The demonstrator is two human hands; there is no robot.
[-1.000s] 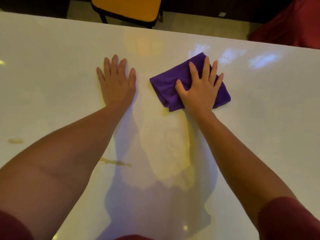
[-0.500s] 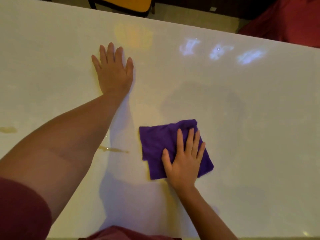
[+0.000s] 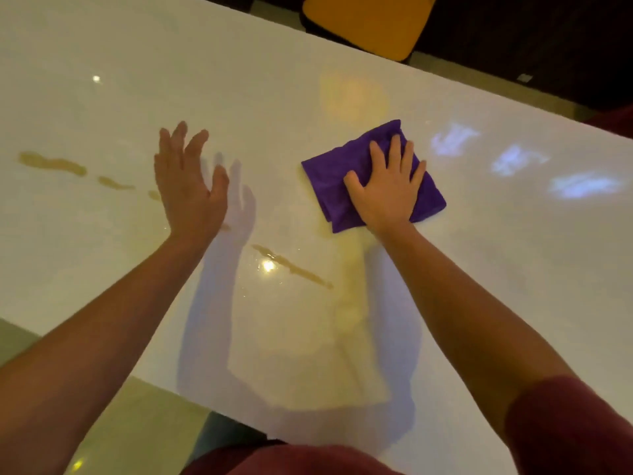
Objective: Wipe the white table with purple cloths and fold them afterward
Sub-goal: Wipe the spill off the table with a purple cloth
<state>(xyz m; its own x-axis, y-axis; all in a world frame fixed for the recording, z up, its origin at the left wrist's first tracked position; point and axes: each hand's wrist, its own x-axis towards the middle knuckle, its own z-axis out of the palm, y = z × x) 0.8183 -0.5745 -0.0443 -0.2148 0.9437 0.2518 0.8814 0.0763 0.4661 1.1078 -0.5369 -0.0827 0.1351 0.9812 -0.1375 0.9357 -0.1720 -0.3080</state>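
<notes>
Purple cloth [image 3: 373,176], folded into a rough square pad, lies on the far right part of the glossy white table [image 3: 513,269]. Only one view is given, from a head camera looking down over both forearms.

In this view, the right hand [image 3: 387,193] lies flat on the cloth, fingers straight and spread, thumb out to the left, pressing down rather than gripping. Its fingers aim away from the person. The left hand [image 3: 190,186] is fully open and holds nothing; it seems lifted slightly off the table, tilted, with its shadow beside it.

The pad sits turned like a diamond, one corner toward the far edge, another toward the right. Its longer diagonal appears to run from near left to far right, though it is close to square.

Brownish spill streaks [image 3: 291,267] cross the table between the arms, and more lie left of the left hand [image 3: 51,163], so wiping looks unfinished. An orange chair [image 3: 370,18] stands beyond the table.

Judging by its creases, the cloth is light, soft and limp. It should slide easily under a flat palm on this slick surface. For folding, pinching two corners would likely work best.
</notes>
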